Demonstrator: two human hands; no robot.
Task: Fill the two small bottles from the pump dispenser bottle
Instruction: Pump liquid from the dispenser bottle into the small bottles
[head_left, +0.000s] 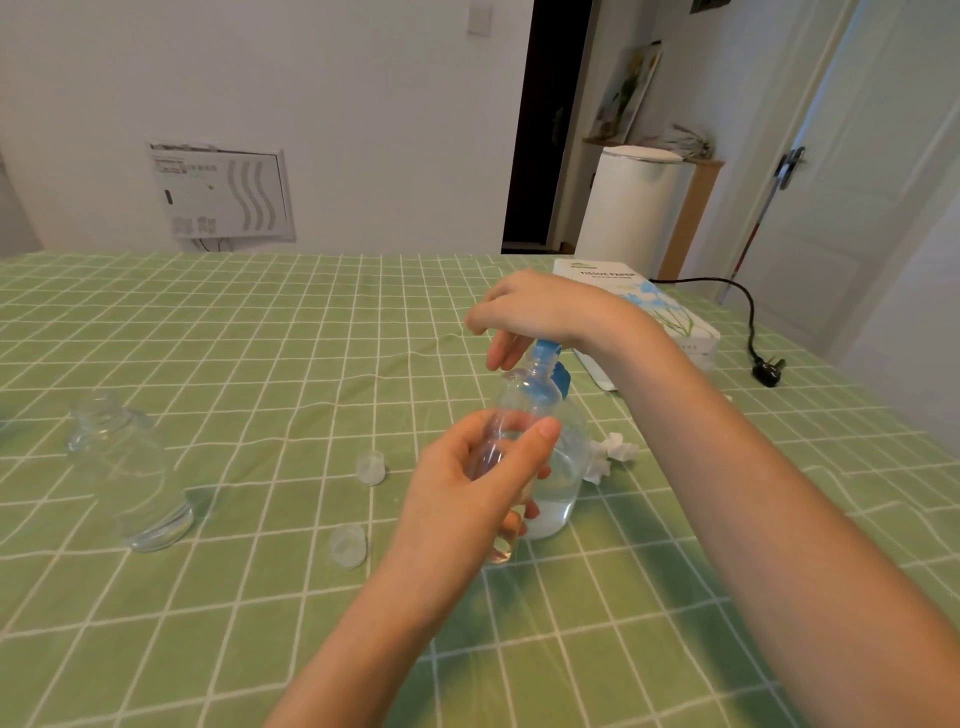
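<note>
Left hand (467, 483) grips one small bottle (524, 400) | right hand (540, 312) presses pump (545, 349) | two caps (371, 466) (348, 545)

The pump dispenser bottle (569, 467) stands largely hidden behind the left hand (462, 499) and small bottle (524, 400).

The left hand (467, 483) grips 1 small clear bottle (524, 400), tilted, its mouth at the blue pump head (545, 351) of the pump dispenser bottle (563, 483). The right hand (540, 312) rests on top of that pump head, fingers hanging loosely. On the green checked tablecloth (234, 338) another clear bottle (130, 467) stands uncapped well to the left. 2 translucent caps (371, 466) (348, 545) lie between. A crumpled tissue (608, 452), a tissue paper box (675, 322) and a black plug (768, 371) lie to the right.
</note>
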